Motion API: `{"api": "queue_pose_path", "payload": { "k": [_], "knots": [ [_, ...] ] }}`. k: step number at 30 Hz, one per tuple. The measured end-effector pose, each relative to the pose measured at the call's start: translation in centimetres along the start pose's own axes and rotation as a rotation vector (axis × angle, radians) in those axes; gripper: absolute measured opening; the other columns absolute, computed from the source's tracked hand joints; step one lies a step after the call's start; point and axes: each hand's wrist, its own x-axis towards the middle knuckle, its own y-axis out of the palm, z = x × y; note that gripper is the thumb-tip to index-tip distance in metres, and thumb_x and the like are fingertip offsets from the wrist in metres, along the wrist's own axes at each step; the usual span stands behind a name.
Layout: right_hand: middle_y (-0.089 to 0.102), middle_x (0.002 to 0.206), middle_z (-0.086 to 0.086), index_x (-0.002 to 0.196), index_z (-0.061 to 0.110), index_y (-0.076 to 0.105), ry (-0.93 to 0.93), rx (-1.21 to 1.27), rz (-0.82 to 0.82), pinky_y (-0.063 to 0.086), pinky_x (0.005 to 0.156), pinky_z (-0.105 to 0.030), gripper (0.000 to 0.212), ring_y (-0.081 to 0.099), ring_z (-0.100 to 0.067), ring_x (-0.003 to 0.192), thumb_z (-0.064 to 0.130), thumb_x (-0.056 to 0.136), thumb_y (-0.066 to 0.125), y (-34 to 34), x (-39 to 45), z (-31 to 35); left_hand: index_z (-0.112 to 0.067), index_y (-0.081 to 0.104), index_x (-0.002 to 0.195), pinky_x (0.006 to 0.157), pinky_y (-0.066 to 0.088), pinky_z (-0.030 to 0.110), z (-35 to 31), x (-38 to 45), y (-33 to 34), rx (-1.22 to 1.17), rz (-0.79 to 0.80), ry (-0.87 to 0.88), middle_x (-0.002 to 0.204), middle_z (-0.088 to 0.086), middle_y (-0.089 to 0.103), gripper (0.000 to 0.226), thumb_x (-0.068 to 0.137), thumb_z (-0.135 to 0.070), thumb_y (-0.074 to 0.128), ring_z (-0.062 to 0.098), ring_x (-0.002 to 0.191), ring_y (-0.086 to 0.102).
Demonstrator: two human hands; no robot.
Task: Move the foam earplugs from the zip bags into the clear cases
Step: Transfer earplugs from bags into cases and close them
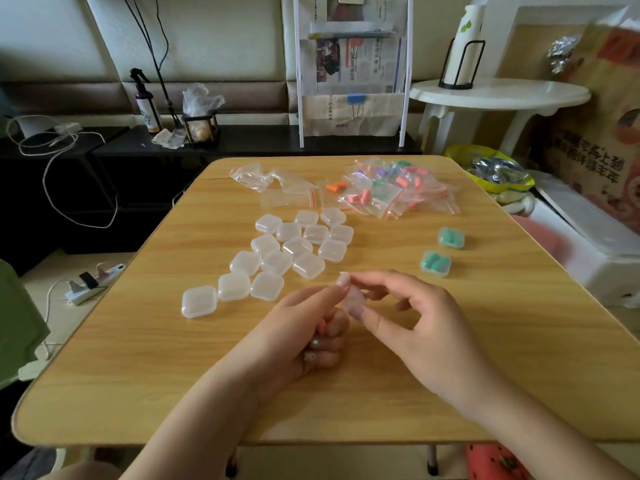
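Clear plastic everywhere on this wooden table (pixel 145 341). Both hands meet above its middle, and between them sits one small clear case (pixel 349 299), pinched from both sides. The left hand (pixel 304 334) has its forefinger and thumb on the case, with the other fingers curled into the palm. The right hand (pixel 412 323) grips it with thumb and forefinger, the remaining fingers loosely bent. Whether the case holds anything, I cannot tell; it is blurred.

Just beyond the hands lies a cluster of empty clear cases (pixel 277 254), lids shut, packed close together. To the right, two filled cases (pixel 443 251) sit apart from the cluster, green earplugs inside. At the far right, a heap of zip bags (pixel 391 192) holds pink, orange, green and purple earplugs. Left of that heap, a few empty bags (pixel 270 181) lie flat.
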Motion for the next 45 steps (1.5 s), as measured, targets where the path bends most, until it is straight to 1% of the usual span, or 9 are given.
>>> {"api": "queue_pose_path", "payload": {
  "k": [5, 11, 18, 23, 28, 34, 40, 42, 45],
  "knots": [
    [0.068, 0.101, 0.017, 0.106, 0.038, 0.067, 0.001, 0.091, -0.044, 0.044, 0.079, -0.018, 0.031, 0.059, -0.008, 0.097, 0.018, 0.083, 0.072, 0.6, -0.1, 0.3, -0.010, 0.053, 0.082, 0.034, 0.018, 0.014, -0.2, -0.6, -0.3, 0.086, 0.019, -0.048, 0.054, 0.000, 0.031, 0.037, 0.078, -0.047, 0.059, 0.007, 0.042, 0.022],
    [0.073, 0.099, 0.011, 0.110, 0.026, 0.067, 0.067, 0.266, 0.099, 0.050, 0.094, -0.038, 0.027, 0.065, -0.005, 0.102, 0.028, 0.084, 0.066, 0.6, -0.1, 0.8, -0.004, 0.058, 0.090, 0.034, 0.021, 0.013, -0.1, -1.1, -0.7, 0.131, 0.028, -0.022, 0.055, -0.001, 0.032, 0.038, 0.080, -0.041, 0.055, 0.006, 0.041, 0.024],
    [0.074, 0.100, 0.010, 0.108, 0.019, 0.070, 0.049, 0.269, 0.197, 0.049, 0.092, -0.021, 0.024, 0.066, -0.005, 0.101, 0.018, 0.084, 0.067, -0.1, -0.1, 0.2, -0.006, 0.065, 0.097, 0.036, 0.021, 0.012, -0.3, -1.7, -1.1, 0.239, 0.089, -0.050, 0.055, -0.003, 0.032, 0.035, 0.082, -0.035, 0.051, 0.005, 0.044, 0.023],
    [0.073, 0.103, 0.011, 0.110, 0.021, 0.069, 0.018, 0.244, 0.198, 0.049, 0.091, -0.020, 0.027, 0.066, -0.004, 0.102, 0.020, 0.084, 0.066, -0.1, -0.2, -0.2, 0.003, 0.060, 0.111, 0.037, 0.021, 0.011, -0.5, -1.7, -1.3, 0.276, 0.113, -0.073, 0.056, -0.004, 0.032, 0.045, 0.083, -0.032, 0.051, 0.004, 0.045, 0.023],
    [0.057, 0.108, 0.015, 0.131, 0.036, 0.053, -0.082, 0.011, 0.267, 0.048, 0.091, -0.022, 0.050, 0.058, -0.012, 0.099, 0.010, 0.090, 0.063, -0.7, -0.1, -0.8, -0.002, 0.059, 0.096, 0.037, 0.020, 0.014, -0.5, -1.7, -1.0, 0.393, 0.053, -0.028, 0.058, -0.001, 0.028, 0.046, 0.076, -0.044, 0.059, 0.007, 0.044, 0.024],
    [0.061, 0.106, 0.015, 0.115, 0.032, 0.057, -0.162, -0.101, 0.167, 0.050, 0.084, -0.024, 0.041, 0.061, -0.010, 0.099, 0.014, 0.082, 0.071, -0.4, -0.5, -0.5, -0.014, 0.047, 0.079, 0.037, 0.022, 0.018, 0.2, -1.6, -0.1, 0.521, -0.139, 0.036, 0.050, -0.004, 0.034, 0.058, 0.060, -0.061, 0.076, 0.011, 0.044, 0.026],
    [0.067, 0.108, 0.018, 0.112, 0.032, 0.059, -0.058, 0.053, -0.014, 0.041, 0.082, -0.016, 0.037, 0.058, -0.003, 0.108, 0.050, 0.080, 0.067, 0.3, -0.9, -0.2, -0.011, 0.055, 0.081, 0.034, 0.013, 0.012, -1.1, -1.6, -0.6, 0.063, 0.073, -0.117, 0.050, -0.004, 0.025, 0.036, 0.082, -0.047, 0.048, 0.004, 0.038, 0.018],
    [0.066, 0.105, 0.014, 0.114, 0.033, 0.060, -0.045, 0.019, -0.032, 0.041, 0.080, -0.015, 0.041, 0.058, -0.007, 0.105, 0.058, 0.081, 0.056, 0.7, -1.0, -0.3, -0.011, 0.053, 0.095, 0.030, 0.014, 0.011, -0.9, -1.5, -0.6, -0.125, 0.140, -0.172, 0.049, -0.006, 0.023, 0.033, 0.085, -0.042, 0.048, 0.002, 0.035, 0.019],
    [0.064, 0.104, 0.016, 0.115, 0.026, 0.062, -0.163, -0.202, -0.115, 0.039, 0.085, -0.014, 0.044, 0.055, -0.005, 0.104, 0.057, 0.085, 0.052, 0.8, -0.9, -0.5, -0.006, 0.054, 0.092, 0.028, 0.018, 0.010, -0.1, -1.3, -0.5, -0.336, 0.165, -0.194, 0.048, -0.006, 0.025, 0.037, 0.086, -0.042, 0.056, 0.001, 0.034, 0.023]
  ]
}}
